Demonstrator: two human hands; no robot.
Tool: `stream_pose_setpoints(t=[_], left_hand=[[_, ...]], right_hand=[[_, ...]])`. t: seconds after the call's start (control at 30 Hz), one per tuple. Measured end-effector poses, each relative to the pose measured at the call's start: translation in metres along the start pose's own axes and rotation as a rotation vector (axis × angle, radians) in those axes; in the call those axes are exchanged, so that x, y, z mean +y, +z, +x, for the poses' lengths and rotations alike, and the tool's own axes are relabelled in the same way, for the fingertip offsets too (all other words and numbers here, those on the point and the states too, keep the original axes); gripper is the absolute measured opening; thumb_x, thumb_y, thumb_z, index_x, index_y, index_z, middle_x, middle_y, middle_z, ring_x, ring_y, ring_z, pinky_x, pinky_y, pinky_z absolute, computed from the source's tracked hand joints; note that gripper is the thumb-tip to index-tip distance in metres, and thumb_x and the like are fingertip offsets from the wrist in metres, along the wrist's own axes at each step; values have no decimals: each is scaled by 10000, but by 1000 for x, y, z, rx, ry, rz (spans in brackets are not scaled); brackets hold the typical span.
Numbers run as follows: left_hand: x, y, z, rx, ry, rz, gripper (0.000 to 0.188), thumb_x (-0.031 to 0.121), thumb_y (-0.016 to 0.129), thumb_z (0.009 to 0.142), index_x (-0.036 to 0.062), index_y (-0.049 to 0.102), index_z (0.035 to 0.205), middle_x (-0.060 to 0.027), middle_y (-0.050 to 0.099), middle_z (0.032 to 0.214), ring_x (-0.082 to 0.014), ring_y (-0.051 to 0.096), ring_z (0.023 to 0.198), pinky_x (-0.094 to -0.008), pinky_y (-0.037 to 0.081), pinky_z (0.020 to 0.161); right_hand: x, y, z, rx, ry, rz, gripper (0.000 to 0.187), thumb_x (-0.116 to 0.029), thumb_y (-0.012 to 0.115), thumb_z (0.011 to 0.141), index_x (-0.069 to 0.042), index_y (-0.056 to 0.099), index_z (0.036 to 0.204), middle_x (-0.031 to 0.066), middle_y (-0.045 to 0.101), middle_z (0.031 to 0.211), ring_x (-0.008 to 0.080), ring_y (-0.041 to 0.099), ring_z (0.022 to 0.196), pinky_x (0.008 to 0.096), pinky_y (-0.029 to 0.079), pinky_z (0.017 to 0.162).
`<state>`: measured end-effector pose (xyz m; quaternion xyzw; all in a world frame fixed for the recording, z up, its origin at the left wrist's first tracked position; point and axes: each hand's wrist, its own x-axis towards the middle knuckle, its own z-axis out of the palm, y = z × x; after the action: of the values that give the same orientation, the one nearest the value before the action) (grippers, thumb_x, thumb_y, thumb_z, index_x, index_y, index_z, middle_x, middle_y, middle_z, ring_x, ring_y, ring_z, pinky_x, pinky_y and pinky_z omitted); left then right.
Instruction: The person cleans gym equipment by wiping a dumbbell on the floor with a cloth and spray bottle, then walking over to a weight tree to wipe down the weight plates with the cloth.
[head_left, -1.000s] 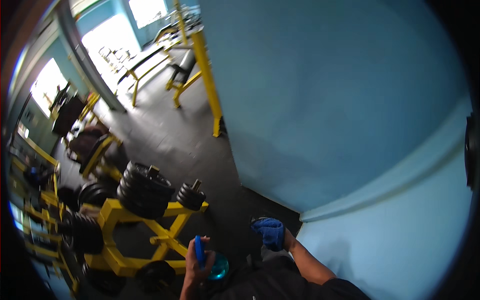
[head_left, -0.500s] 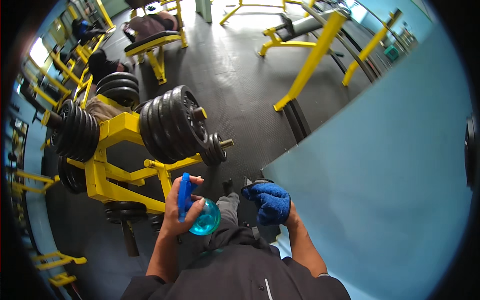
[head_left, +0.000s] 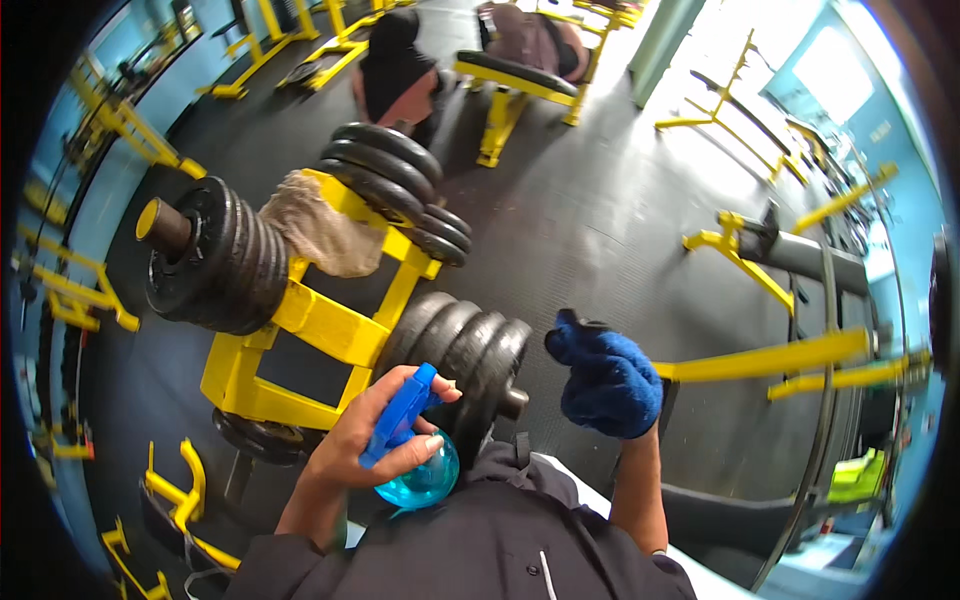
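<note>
My left hand (head_left: 345,440) is closed round a spray bottle (head_left: 428,475) with a blue trigger head and clear turquoise body. The bottle is tilted, and its head points up and to the right. On my right, a dark blue towelling cloth (head_left: 612,385) is bunched over my right hand (head_left: 645,450); only the wrist shows and the fingers are hidden by it. Just beyond the bottle, black weight plates (head_left: 470,345) hang on a yellow plate rack (head_left: 335,325). Neither hand visibly touches the rack.
A beige cloth (head_left: 325,228) drapes over the rack's top, between more plates (head_left: 225,260). Farther off, one person (head_left: 395,75) sits near a padded bench (head_left: 515,75) with someone on it. A yellow-framed machine (head_left: 770,360) stands to the right on black floor matting (head_left: 580,240).
My view has swung to the right and nearer the rack, so the blue wall has left the picture. Both hands keep hold of the bottle and cloth; the cloth is raised farther right.
</note>
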<state>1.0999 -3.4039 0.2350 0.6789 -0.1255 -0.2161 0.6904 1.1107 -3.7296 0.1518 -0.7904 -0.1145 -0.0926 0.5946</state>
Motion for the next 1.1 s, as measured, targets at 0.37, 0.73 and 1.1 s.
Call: stream_pose_setpoints(t=[0.37, 0.73, 1.1], left_hand=[[18, 10, 59, 563, -252, -119, 531, 148, 683, 787, 22, 508, 1272, -103, 610, 1190, -188, 599, 1072, -315, 508, 863], [15, 210, 106, 1593, -327, -176, 482, 97, 674, 820, 18, 504, 1264, -114, 611, 1193, -204, 600, 1085, -316, 489, 878], [-98, 336, 218, 2093, -316, -111, 531, 189, 657, 801, 34, 474, 1274, -188, 557, 1180, -354, 560, 1114, -409, 437, 949]], right_hand=[[62, 31, 235, -538, -592, -199, 299, -8, 766, 592, -44, 689, 879, 138, 678, 957, 319, 656, 856, 359, 511, 745], [71, 80, 253, -1652, 577, 597, 368, -14, 700, 773, -34, 646, 1136, 139, 643, 1173, 284, 614, 1080, 399, 447, 968], [25, 198, 156, -1712, -1453, 395, 664, -289, 604, 779, 39, 447, 1335, 219, 428, 1429, 365, 385, 1345, 478, 239, 1145]])
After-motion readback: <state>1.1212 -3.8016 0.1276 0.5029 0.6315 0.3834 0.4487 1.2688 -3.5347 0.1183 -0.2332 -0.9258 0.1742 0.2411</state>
